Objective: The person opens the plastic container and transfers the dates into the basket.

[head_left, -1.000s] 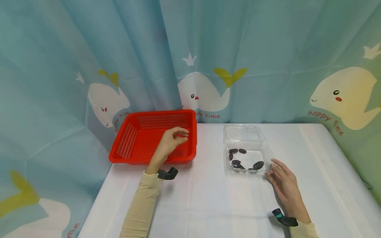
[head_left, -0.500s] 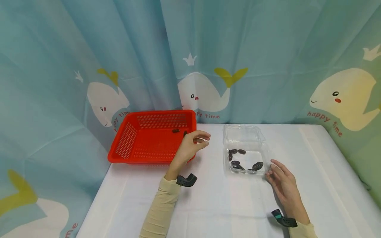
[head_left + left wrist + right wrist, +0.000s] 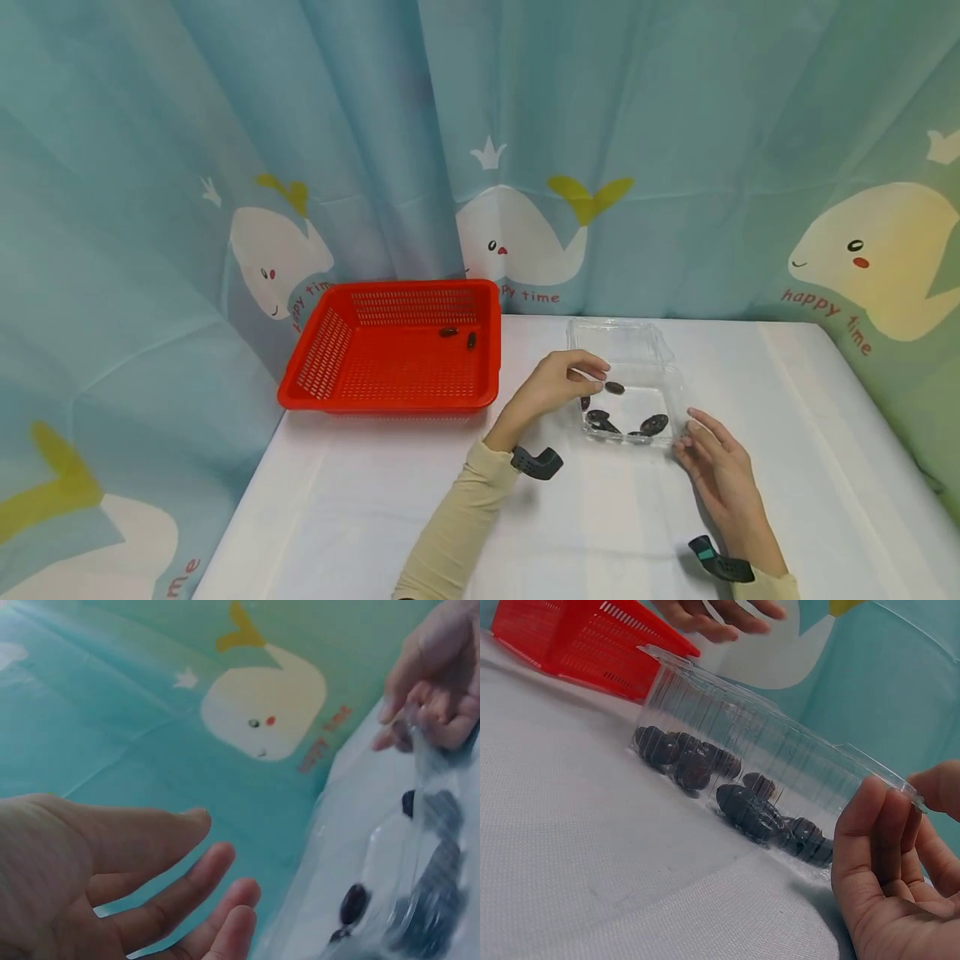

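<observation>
A hinged clear plastic box (image 3: 637,402) stands on the table with its lid folded back. Several dark oval fruits that look like dates (image 3: 746,810) lie along its floor. My right hand (image 3: 723,471) pinches the box's near right rim between thumb and fingers, seen close up in the right wrist view. Over the box's left side hovers my left hand (image 3: 561,382), thumb and fingers apart and nothing between them. It hides part of the box in the head view. Two more dates (image 3: 448,332) rest at the back right of a red plastic basket (image 3: 397,367).
The red basket stands left of the box at the table's back edge. A white cloth covers the table (image 3: 360,500). Behind it hangs a blue curtain (image 3: 675,250) with whale prints. Each wrist wears a black band (image 3: 537,463).
My left hand has moved right from over the red basket to above the clear box, uncovering two dates in the basket. The right hand stays at the box's rim.
</observation>
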Demonstrator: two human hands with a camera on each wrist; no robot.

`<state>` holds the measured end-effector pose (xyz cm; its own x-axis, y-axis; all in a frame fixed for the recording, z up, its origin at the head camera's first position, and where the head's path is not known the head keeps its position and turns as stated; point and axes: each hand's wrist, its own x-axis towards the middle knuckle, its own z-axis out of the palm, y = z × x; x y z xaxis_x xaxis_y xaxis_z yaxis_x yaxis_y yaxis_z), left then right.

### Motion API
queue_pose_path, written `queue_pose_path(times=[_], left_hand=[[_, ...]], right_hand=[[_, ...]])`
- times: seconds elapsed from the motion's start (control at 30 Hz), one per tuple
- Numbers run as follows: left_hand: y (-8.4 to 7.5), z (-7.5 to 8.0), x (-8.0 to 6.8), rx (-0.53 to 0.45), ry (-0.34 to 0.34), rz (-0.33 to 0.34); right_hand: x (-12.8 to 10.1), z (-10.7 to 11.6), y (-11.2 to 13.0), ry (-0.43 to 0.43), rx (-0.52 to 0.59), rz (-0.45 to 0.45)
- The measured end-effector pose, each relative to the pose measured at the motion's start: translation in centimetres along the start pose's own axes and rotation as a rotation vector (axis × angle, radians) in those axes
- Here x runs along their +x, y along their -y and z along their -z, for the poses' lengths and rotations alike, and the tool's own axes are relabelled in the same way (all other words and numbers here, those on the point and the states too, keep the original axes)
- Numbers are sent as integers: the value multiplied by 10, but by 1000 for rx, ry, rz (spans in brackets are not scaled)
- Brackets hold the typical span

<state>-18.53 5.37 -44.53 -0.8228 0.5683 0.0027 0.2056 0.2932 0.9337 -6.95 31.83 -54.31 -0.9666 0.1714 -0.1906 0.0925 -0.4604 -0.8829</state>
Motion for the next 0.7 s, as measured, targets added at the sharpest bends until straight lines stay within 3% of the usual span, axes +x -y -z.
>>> queue_pose_path(times=[0.3, 0.53, 0.7], left_hand=[[-1, -37, 22, 23, 55, 31], [-3, -67, 33, 187, 6, 50], [-1, -80, 40, 236, 28, 48]], right_hand=[[1, 0, 0, -18, 1, -4], [2, -1, 0, -12, 3, -11], [2, -1, -1, -1, 3, 2]])
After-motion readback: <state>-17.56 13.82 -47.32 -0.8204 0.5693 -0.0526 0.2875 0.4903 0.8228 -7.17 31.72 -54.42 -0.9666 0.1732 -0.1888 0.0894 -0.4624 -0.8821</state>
